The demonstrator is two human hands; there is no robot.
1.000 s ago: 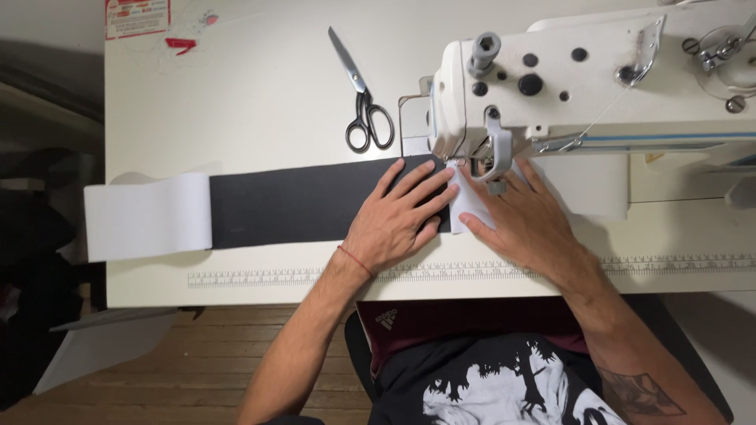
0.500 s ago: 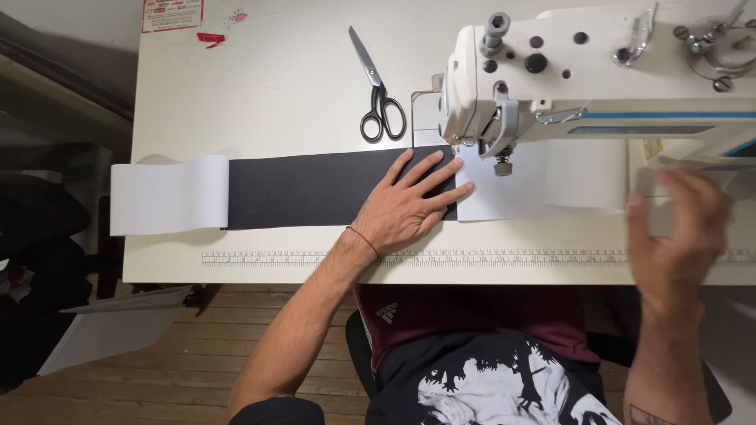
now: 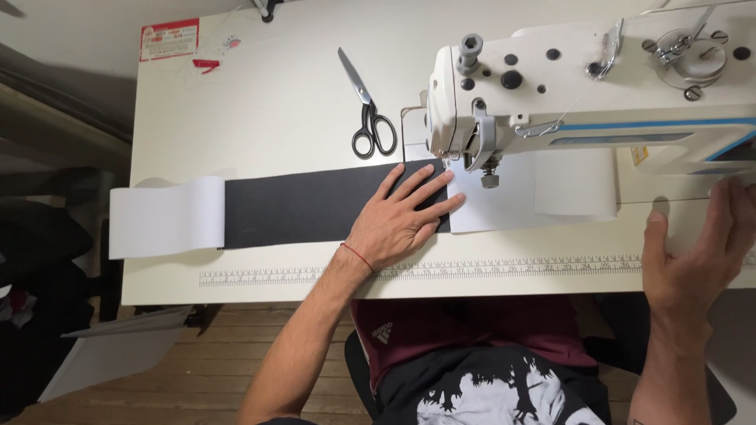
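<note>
Left hand [image 3: 398, 224] lies flat, fingers spread, on black fabric [image 3: 303, 205]; right hand [image 3: 697, 252], apparently open, touches the table's edge [image 3: 551, 279].

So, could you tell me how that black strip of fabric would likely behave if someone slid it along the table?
The black fabric strip lies flat and thin, so it would probably slide easily on the smooth white table. It looks floppy: its white end curls over the table edge. The left hand presses it flat, which suggests it shifts readily.
</note>
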